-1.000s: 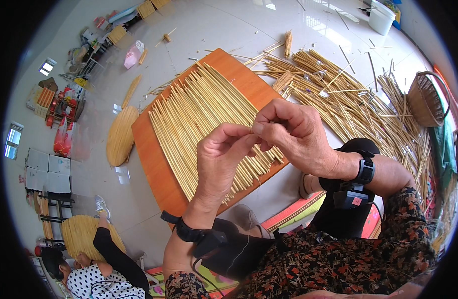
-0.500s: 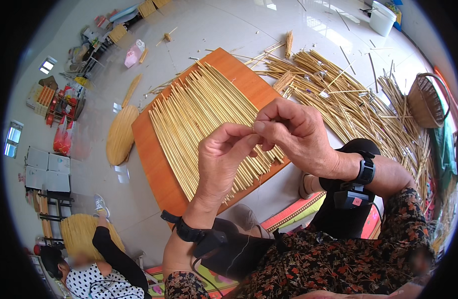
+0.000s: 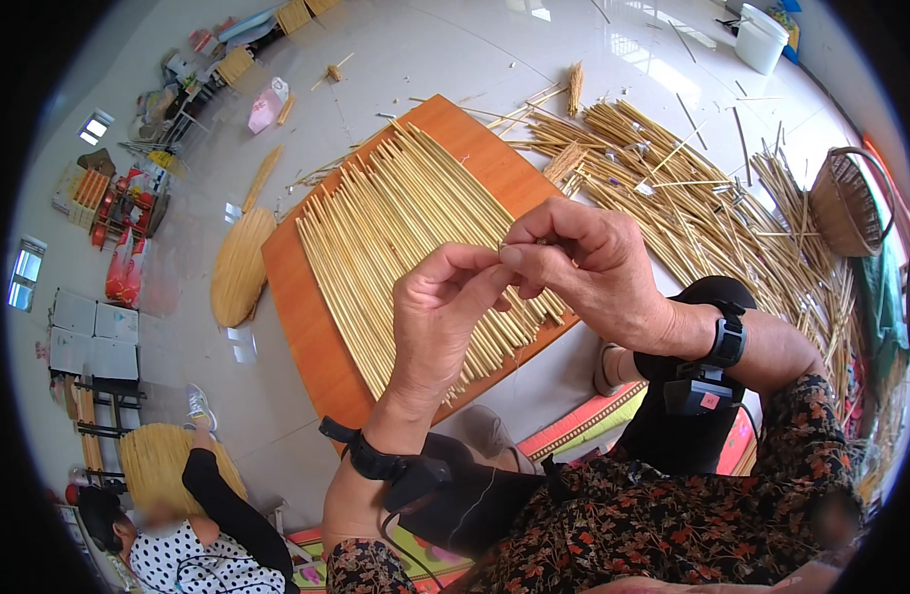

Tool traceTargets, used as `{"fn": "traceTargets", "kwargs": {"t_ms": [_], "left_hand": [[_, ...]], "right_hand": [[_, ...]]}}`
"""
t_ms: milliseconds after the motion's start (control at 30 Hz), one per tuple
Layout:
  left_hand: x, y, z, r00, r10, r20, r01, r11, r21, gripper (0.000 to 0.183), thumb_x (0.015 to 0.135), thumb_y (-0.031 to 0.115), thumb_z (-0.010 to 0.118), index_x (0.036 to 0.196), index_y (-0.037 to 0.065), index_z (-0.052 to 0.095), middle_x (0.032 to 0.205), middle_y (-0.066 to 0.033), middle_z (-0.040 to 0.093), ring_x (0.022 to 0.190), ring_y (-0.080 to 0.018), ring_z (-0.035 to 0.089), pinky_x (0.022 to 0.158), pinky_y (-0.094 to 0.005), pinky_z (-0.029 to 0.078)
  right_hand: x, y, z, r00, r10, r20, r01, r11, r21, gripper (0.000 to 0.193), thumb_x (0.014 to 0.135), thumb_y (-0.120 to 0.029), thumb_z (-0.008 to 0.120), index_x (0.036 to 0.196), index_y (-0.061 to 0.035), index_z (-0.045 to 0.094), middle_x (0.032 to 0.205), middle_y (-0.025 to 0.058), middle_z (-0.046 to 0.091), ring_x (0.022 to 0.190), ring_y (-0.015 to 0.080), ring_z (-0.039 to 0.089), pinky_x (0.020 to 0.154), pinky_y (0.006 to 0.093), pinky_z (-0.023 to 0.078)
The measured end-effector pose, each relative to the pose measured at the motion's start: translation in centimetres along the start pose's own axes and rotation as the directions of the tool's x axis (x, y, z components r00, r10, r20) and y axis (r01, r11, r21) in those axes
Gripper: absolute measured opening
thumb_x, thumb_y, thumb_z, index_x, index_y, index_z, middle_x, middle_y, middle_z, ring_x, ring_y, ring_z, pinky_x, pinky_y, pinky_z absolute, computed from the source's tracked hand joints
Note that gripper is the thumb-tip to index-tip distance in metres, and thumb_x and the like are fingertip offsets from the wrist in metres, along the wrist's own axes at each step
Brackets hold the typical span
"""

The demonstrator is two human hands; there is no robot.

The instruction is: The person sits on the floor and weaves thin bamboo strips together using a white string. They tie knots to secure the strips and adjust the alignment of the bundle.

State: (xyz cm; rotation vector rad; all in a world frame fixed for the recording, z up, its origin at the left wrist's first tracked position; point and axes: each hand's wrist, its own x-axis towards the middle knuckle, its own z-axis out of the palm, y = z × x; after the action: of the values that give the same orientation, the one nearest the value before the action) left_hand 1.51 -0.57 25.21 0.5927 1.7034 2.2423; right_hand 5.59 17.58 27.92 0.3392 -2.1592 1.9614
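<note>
Orange-brown counter (image 3: 487,168) at frame centre carries straw stalks (image 3: 396,233) laid side by side in a row. Over their lower-right part, the left hand (image 3: 440,299) and right hand (image 3: 596,267) meet; the fingers (image 3: 487,286) of each are pinched together, anything between them too small to tell. Loose stems (image 3: 663,193) lie heaped across the floor (image 3: 445,54) at upper right, beside a wicker basket (image 3: 843,208) near the right edge.

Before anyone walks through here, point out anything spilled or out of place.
The heap of stalks on the floor, right of the table, looks untidy: it sprawls at mixed angles, with single stalks strayed beyond it, unlike the near-parallel row of stalks on the table. Whether it was spilled or laid there, I cannot tell.
</note>
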Motion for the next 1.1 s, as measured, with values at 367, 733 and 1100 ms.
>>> {"fn": "traceTargets", "kwargs": {"t_ms": [367, 733, 1100], "left_hand": [[-0.1, -0.1, -0.1, 1.000, -0.018, -0.017, 0.019, 1.000, 0.013, 0.013, 0.095, 0.011, 0.074, 0.101, 0.000, 0.070, 0.089, -0.0058, 0.071, 0.074, -0.0131, 0.066, 0.070, -0.0279, 0.057], [0.0, 0.4, -0.1, 0.998, -0.046, 0.039, 0.043, 0.997, 0.071, 0.015, 0.095, 0.013, 0.073, 0.102, -0.001, 0.070, 0.089, -0.0053, 0.072, 0.075, -0.0132, 0.066, 0.071, -0.0275, 0.057], [0.8, 1.1, -1.8, 0.964, 0.224, 0.140, -0.242, 0.962, 0.125, 0.012, 0.096, 0.005, 0.069, 0.106, -0.001, 0.070, 0.131, -0.0155, 0.059, 0.101, -0.0137, 0.067, 0.078, -0.0257, 0.062]], "right_hand": [[0.0, -0.3, 0.0, 1.000, 0.000, 0.021, -0.001, 1.000, 0.015, 0.014, 0.097, -0.011, 0.069, 0.096, 0.0026, 0.067, 0.077, 0.0048, 0.071, 0.073, 0.0064, 0.069, 0.062, 0.0224, 0.056], [0.2, -0.3, -0.1, 0.995, 0.092, 0.039, -0.092, 0.996, 0.001, 0.014, 0.097, -0.011, 0.069, 0.095, 0.0017, 0.066, 0.075, 0.0028, 0.069, 0.067, 0.0064, 0.068, 0.058, 0.0207, 0.054], [0.5, -0.5, -0.5, 0.931, 0.240, 0.275, -0.302, 0.929, 0.213, 0.018, 0.099, -0.015, 0.065, 0.100, 0.0029, 0.066, 0.087, 0.0057, 0.072, 0.067, 0.0073, 0.068, 0.061, 0.0207, 0.057]]}}
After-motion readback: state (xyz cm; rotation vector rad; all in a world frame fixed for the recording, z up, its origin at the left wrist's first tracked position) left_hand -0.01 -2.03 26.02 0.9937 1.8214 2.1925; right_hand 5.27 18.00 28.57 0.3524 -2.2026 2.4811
